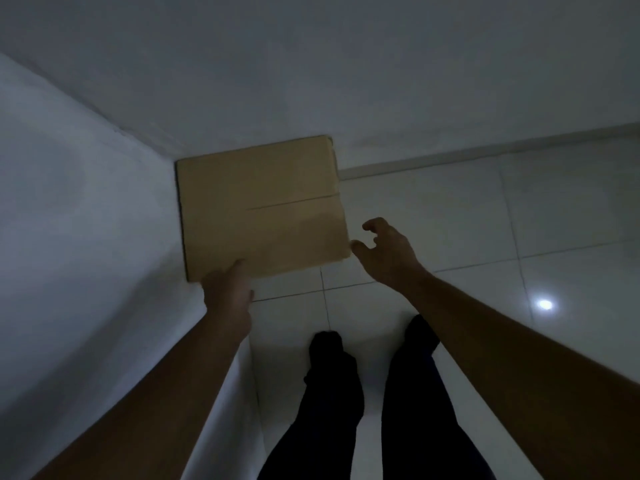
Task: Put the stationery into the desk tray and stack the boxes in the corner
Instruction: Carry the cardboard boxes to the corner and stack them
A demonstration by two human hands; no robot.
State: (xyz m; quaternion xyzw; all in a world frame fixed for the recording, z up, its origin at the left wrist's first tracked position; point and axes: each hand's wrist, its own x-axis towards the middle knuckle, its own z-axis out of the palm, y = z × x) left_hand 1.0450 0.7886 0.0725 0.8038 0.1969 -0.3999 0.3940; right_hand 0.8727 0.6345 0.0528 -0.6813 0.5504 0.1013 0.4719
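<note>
The plain brown cardboard box (259,206) sits in the corner between white walls (86,220). My left hand (227,294) touches its near left corner, but I cannot tell whether it grips. My right hand (386,252) hovers beside the near right corner, fingers loosely curled and spread, holding nothing.
</note>
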